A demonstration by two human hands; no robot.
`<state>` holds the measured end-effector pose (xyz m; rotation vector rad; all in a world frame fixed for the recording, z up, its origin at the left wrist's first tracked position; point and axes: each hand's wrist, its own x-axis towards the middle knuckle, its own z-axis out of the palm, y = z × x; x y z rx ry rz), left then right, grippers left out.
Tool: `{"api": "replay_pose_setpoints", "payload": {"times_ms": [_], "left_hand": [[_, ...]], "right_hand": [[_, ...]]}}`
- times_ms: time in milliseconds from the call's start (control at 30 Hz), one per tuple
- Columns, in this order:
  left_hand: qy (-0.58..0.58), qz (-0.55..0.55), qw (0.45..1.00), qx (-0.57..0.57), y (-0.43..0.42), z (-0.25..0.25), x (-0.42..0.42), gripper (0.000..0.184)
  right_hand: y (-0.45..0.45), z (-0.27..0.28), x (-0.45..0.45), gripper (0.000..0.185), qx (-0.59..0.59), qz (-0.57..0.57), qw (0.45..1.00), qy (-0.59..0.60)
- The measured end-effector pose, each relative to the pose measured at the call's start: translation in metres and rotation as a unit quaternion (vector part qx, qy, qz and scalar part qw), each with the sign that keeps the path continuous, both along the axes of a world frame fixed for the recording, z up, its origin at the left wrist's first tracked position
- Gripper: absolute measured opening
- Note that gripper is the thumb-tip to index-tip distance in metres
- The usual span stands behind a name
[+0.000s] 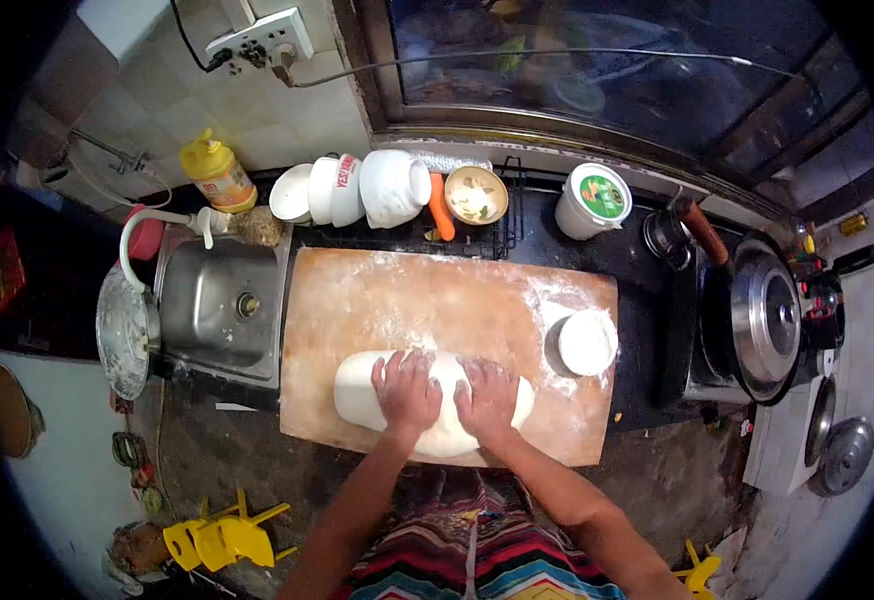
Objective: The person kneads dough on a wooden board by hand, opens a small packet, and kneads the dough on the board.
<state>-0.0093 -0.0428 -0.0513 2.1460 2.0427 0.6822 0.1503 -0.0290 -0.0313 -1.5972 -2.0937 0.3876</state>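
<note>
A large, smooth white piece of dough (357, 390) lies lengthwise near the front edge of a floured wooden board (397, 300). My left hand (409, 390) presses on the dough left of its middle, fingers apart and pointing away from me. Just right of the middle, my right hand (487, 398) rests on the same dough, its fingers also spread. A gap of bare dough shows between the two hands. To the right on the board stands a white tub of flour (588, 342), with loose flour scattered around it.
Left of the board is a steel sink (182, 330) with a metal basin (125, 345) beside it. Behind are stacked bowls (342, 190), a carrot (441, 208), a small bowl (476, 195) and a lidded bucket (594, 202). A lidded pot (765, 310) stands right.
</note>
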Motion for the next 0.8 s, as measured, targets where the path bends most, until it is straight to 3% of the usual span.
{"api": "replay_pose_setpoints", "payload": {"times_ms": [33,167,267,400,500,533,600,633,700,733,800], "left_hand": [[0.003,0.001,1.0,0.025,0.016,0.008,0.0,0.042],[0.002,0.004,0.997,0.071,0.078,-0.001,-0.004,0.026],[0.015,0.04,0.998,-0.038,0.127,-0.005,-0.004,0.025],[-0.04,0.053,0.994,-0.082,0.17,-0.003,-0.003,0.033],[0.011,-0.049,0.995,-0.085,0.149,0.004,-0.012,0.035],[0.038,-0.097,0.992,-0.077,0.139,0.011,-0.015,0.035],[-0.003,-0.06,0.989,-0.134,0.111,0.052,-0.015,0.034],[-0.025,-0.041,0.986,-0.161,0.095,0.073,-0.013,0.033],[-0.062,-0.005,0.994,-0.088,0.043,0.081,-0.001,0.033],[-0.013,-0.021,0.998,-0.063,0.016,0.073,0.004,0.031],[0.022,-0.028,0.999,-0.02,-0.033,0.058,0.009,0.036]], "right_hand": [[0.015,-0.005,-0.001,0.036,0.007,-0.001,1.0,0.028],[0.06,-0.025,-0.006,0.035,-0.055,-0.055,0.996,0.051],[0.099,-0.037,-0.009,0.034,-0.084,-0.083,0.992,0.036],[0.131,-0.038,-0.01,0.032,-0.109,-0.044,0.981,-0.156],[0.12,-0.02,-0.002,0.033,-0.15,-0.015,0.988,-0.038],[0.104,-0.011,0.002,0.033,-0.114,0.0,0.994,-0.003],[0.066,0.015,0.012,0.034,-0.032,0.037,0.997,0.063],[0.042,0.028,0.015,0.035,-0.031,0.08,0.994,0.068],[-0.014,0.047,0.019,0.039,-0.006,0.16,0.984,0.076],[-0.035,0.054,0.021,0.041,0.023,0.198,0.977,0.079],[-0.059,0.066,0.034,0.051,-0.081,0.262,0.962,0.015]]}}
